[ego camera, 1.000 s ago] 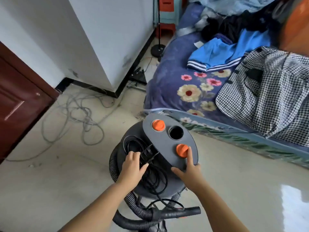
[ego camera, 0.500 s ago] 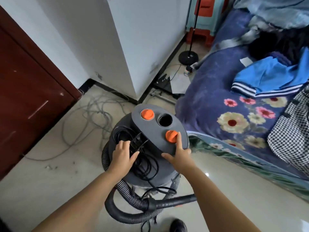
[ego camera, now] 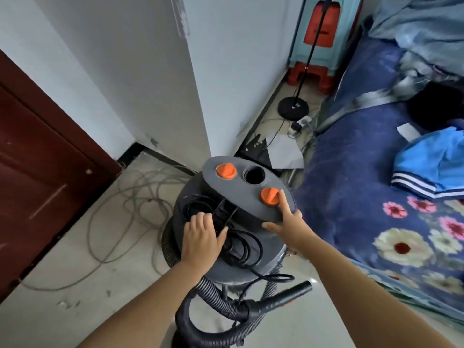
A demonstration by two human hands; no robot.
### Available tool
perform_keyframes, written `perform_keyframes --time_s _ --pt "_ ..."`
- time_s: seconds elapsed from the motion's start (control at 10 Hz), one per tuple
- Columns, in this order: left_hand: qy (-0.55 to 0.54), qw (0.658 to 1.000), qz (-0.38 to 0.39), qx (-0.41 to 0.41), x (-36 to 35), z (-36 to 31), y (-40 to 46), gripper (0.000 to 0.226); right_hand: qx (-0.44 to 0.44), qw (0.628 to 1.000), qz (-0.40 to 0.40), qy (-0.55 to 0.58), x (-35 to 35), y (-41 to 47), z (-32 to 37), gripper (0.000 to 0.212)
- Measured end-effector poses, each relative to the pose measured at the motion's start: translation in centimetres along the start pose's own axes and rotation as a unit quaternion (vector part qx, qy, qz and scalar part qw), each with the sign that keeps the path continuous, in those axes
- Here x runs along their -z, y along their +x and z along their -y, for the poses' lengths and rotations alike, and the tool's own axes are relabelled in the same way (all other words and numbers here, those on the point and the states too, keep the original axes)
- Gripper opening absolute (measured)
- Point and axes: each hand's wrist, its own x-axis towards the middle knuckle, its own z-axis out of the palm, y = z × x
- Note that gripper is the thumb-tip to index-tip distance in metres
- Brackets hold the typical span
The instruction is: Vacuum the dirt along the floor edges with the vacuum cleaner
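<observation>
The vacuum cleaner [ego camera: 251, 262] is a grey drum with an oval top plate carrying two orange knobs and a black hole. It stands on the floor close to the white wall corner. My left hand [ego camera: 200, 238] lies on the drum top with fingers curled over the coiled black power cord [ego camera: 244, 249]. My right hand [ego camera: 287, 226] rests at the plate's near right rim, its straight index finger touching the nearer orange knob [ego camera: 270, 197]. The black ribbed hose [ego camera: 213, 296] loops round the base and ends in a black wand [ego camera: 286, 296]. Small bits of dirt [ego camera: 67, 302] lie on the floor at the lower left.
A loose grey cable [ego camera: 130, 204] sprawls over the floor near the dark red door [ego camera: 37, 172]. A black baseboard [ego camera: 140, 149] runs along the wall. A bed with a blue floral blanket [ego camera: 364, 197] fills the right. A stand base [ego camera: 292, 108], power strip and stacked stools [ego camera: 319, 46] crowd the gap beyond.
The vacuum cleaner has rolled forward towards the wall corner and the gap beside the bed. Both hands keep their places on its top.
</observation>
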Motion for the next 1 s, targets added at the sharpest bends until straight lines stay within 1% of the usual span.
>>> perform_keyframes --time_s 0.2,0.4,0.5,0.7,0.8,0.9,1.0 --pt "-0.054 0.998 -0.037 -0.001 -1.5 -1.7 8.7 0.046 -0.023 0.997 -0.066 -0.039 3.8 5.5 1.7 0.090" --pt "-0.086 0.996 -0.033 0.010 -2.4 -5.5 16.2 0.044 -0.026 0.995 -0.067 -0.065 10.3 11.3 1.9 0.088" --pt "-0.076 0.996 -0.047 0.029 -2.8 -7.0 18.7 0.044 -0.016 0.996 -0.055 -0.067 12.9 13.7 2.2 0.090" --pt "-0.065 0.996 -0.050 0.038 -3.6 -7.7 19.8 0.044 -0.003 0.997 -0.024 -0.074 14.7 15.2 2.4 0.093" --pt "-0.062 0.997 -0.041 0.032 -3.5 -7.5 19.1 0.045 0.004 0.996 -0.038 -0.082 13.8 13.8 2.7 0.089" --pt "-0.087 0.993 0.075 0.041 -2.3 -7.0 20.3 0.057 -0.011 0.996 -0.071 -0.058 14.4 11.2 5.4 0.086" --pt "-0.112 0.984 0.136 0.040 -0.1 -4.5 18.4 0.068 0.100 0.980 -0.169 -0.009 18.0 6.0 8.9 0.071"
